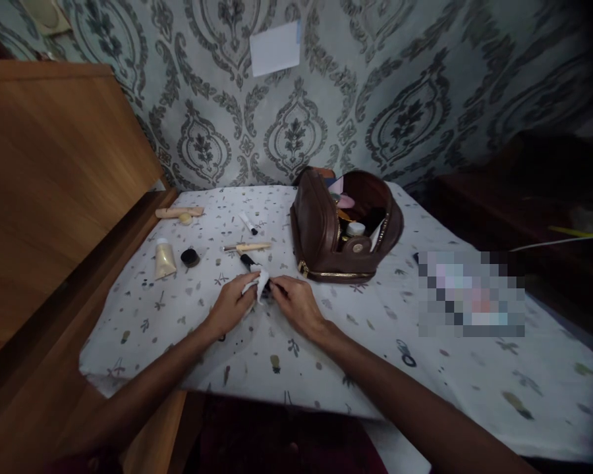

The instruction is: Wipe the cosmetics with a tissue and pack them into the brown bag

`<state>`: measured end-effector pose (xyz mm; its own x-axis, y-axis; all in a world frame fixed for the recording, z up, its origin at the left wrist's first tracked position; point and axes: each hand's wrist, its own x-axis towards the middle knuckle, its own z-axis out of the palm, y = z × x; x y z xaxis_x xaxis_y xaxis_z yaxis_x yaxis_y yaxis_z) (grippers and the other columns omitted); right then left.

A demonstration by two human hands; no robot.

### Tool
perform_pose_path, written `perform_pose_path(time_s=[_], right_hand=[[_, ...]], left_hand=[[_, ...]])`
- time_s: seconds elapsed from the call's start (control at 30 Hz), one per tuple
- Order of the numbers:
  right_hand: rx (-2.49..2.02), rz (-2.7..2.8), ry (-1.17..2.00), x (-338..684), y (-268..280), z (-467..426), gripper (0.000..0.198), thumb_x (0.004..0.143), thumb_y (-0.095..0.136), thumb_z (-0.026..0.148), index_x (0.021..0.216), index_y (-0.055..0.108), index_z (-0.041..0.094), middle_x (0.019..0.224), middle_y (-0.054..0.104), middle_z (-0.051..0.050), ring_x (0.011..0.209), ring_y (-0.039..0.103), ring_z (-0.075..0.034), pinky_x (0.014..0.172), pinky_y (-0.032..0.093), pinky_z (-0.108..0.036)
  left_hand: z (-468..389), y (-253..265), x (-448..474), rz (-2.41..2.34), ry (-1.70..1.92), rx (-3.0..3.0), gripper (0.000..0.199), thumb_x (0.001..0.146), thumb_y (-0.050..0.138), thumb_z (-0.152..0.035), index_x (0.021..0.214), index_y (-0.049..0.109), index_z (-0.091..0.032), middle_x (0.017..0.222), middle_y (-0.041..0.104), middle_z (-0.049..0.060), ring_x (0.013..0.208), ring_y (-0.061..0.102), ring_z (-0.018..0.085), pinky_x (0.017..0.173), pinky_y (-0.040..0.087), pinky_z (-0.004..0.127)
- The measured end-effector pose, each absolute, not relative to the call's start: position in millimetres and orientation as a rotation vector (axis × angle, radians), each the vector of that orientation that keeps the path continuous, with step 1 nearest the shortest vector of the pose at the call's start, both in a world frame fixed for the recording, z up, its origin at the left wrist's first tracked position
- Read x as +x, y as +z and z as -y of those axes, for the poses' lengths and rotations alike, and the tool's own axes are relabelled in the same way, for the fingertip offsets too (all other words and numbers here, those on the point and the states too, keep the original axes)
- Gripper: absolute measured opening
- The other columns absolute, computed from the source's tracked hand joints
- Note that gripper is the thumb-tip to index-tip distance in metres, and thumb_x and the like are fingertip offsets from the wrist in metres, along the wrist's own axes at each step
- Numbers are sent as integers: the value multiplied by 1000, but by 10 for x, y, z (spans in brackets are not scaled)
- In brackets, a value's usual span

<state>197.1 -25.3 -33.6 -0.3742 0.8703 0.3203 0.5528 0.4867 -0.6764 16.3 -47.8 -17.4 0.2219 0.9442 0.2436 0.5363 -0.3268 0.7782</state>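
My left hand (233, 301) is closed on a crumpled white tissue (261, 282) over the middle of the table. Close beside it, my right hand (296, 301) pinches a small dark item (268, 287) that meets the tissue; its kind is mostly hidden by my fingers. Just beyond the tissue a black tube-like piece (247, 261) shows, and I cannot tell whether it is held or lying there. A beige and silver cosmetic tube (247, 247) lies behind it. Right of my hands stands a brown makeup bag (321, 227), unzipped, with jars and pouches inside.
On the left are a cream tube (165, 259), a small black jar (190, 257), a long beige tube (180, 212) and a small white tube (248, 222). A blurred-out object (472, 294) lies right on the patterned cloth (286, 368). A wooden cabinet (54, 178) borders the left.
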Motion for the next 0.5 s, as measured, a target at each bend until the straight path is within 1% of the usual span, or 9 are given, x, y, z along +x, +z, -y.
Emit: perform_pose_path(time_s=[0.13,0.3,0.37,0.43,0.5], right_hand=[[-1166,1887,739,1977,-323,260,26,88,48,24,69,65,17,60,60,0,56,50,-13,56,35,-23],[-1166,1719,915,1982,-318,252,26,83,50,29,68,66,16,57,58,1,53,49,-12,53,34,-22],[-1160,1670,952,2000,-297,257,27,82,50,32,67,65,16,57,59,0,53,50,-12,52,34,-22],[-1145,1637,972,2026,-259,270,28,82,50,34,66,64,16,57,58,0,54,49,-12,52,34,-23],[-1119,1623,1003,2058,-209,284,28,82,51,35,67,64,16,58,58,0,55,49,-13,52,34,-23]], left_hand=[[376,-174,168,-1370,1026,1711,36,87,50,-33,111,71,-15,92,73,5,98,64,24,87,51,33],[247,-152,125,-1388,1070,1566,37,79,57,-37,106,71,-14,92,71,4,84,63,20,75,50,27],[217,-142,114,-1405,1094,1457,41,77,59,-39,108,69,-13,85,70,3,72,60,17,64,48,24],[205,-133,115,-1437,1132,1303,48,76,62,-41,115,66,-14,71,64,0,55,52,12,51,41,21],[199,-118,118,-1446,1203,1146,53,75,65,-42,121,61,-16,62,58,-5,45,43,9,43,34,19]])
